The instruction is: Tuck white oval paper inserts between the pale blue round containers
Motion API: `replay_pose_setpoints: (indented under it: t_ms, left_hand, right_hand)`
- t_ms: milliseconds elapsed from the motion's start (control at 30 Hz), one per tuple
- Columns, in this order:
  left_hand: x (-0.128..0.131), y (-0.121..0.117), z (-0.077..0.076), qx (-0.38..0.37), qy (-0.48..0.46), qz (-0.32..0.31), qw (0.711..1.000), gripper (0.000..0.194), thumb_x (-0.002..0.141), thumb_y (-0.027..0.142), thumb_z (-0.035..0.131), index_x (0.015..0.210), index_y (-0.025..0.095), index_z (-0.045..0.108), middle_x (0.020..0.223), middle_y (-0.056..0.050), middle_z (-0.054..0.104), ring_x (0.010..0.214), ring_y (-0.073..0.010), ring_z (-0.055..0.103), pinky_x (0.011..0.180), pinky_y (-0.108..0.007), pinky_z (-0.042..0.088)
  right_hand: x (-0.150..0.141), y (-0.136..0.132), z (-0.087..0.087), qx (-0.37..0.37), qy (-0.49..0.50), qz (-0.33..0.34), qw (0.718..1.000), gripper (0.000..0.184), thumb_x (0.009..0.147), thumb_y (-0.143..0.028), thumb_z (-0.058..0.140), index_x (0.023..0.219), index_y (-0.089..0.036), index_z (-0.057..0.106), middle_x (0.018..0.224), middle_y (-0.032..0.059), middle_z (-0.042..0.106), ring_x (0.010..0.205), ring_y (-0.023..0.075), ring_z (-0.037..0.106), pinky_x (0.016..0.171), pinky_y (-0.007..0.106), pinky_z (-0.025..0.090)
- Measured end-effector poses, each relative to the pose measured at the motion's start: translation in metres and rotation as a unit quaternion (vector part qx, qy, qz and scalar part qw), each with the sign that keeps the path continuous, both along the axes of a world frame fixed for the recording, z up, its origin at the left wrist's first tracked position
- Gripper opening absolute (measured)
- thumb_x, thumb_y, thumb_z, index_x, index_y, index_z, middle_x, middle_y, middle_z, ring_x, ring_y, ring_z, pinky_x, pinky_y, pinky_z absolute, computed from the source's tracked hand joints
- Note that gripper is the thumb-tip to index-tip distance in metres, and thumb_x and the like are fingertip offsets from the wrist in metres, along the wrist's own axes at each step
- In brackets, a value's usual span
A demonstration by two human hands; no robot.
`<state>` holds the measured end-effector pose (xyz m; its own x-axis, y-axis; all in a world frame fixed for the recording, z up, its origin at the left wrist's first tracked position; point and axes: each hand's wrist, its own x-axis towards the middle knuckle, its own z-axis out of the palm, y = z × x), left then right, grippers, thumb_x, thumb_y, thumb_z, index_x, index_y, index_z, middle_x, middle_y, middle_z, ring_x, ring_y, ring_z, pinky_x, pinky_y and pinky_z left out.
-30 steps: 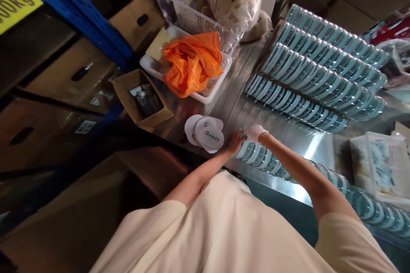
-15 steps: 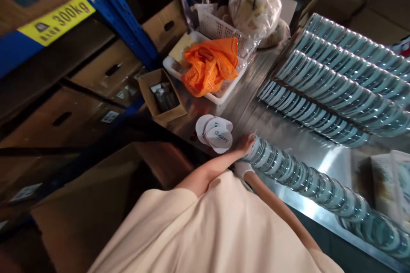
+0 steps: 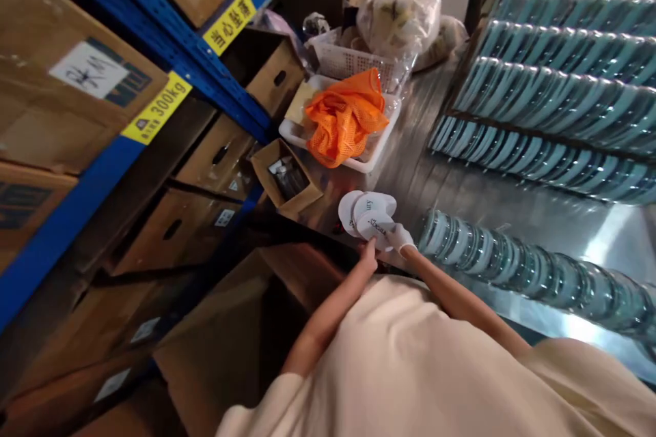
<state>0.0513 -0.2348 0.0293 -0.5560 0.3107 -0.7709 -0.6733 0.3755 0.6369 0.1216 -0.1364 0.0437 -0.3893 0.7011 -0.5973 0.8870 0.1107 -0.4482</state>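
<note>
White round cards (image 3: 376,220) with dark printed lettering lie overlapping in a small fanned pile near the front edge of the metal table. My left hand (image 3: 367,254), bare, is closed at the lower edge of the top card, finger and thumb against it. At the right edge of the same card is my right hand (image 3: 400,239), in a white glove, its fingers closed on the rim. Fingertips are small and partly hidden. Just right of the glove begins a long row of clear glass discs or dishes (image 3: 484,249) standing on edge.
Stacked rows of similar glass pieces (image 3: 558,92) stand at the back right. A white tray with an orange mesh bag (image 3: 348,119), a small cardboard box (image 3: 287,177) and a white basket (image 3: 353,54) sit behind the cards. Blue shelving (image 3: 199,48) with cartons rises left; an open carton (image 3: 215,314) is below.
Both hands have left the near end of the glass row and come to the round cards. The right hand now shows beside the left. The view has turned leftward.
</note>
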Motion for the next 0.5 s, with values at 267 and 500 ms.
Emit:
replay_pose_setpoints:
  t_ms: [267, 500]
  left_hand:
    - [-0.022, -0.041, 0.062, 0.084, 0.110, -0.072, 0.988, 0.064, 0.080, 0.035, 0.084, 0.136, 0.029, 0.054, 0.150, -0.010, 0.059, 0.130, -0.0238, 0.064, 0.103, -0.035, 0.057]
    - [0.016, 0.058, 0.117, 0.186, 0.117, -0.597, 0.772, 0.044, 0.068, 0.047, 0.084, 0.102, 0.020, 0.079, 0.100, -0.007, 0.079, 0.093, -0.0260, 0.073, 0.084, -0.035, 0.058]
  right_hand:
    - [0.076, -0.041, 0.051, -0.001, 0.265, -0.035, 0.964, 0.021, 0.095, -0.030, 0.048, 0.107, -0.020, 0.062, 0.102, 0.0062, 0.072, 0.090, 0.0191, 0.066, 0.083, 0.032, 0.053]
    - [0.185, -0.076, 0.108, 0.031, 0.288, -0.201, 0.936, 0.041, 0.100, -0.045, 0.043, 0.123, -0.017, 0.063, 0.108, 0.0100, 0.075, 0.096, 0.0229, 0.070, 0.087, 0.037, 0.057]
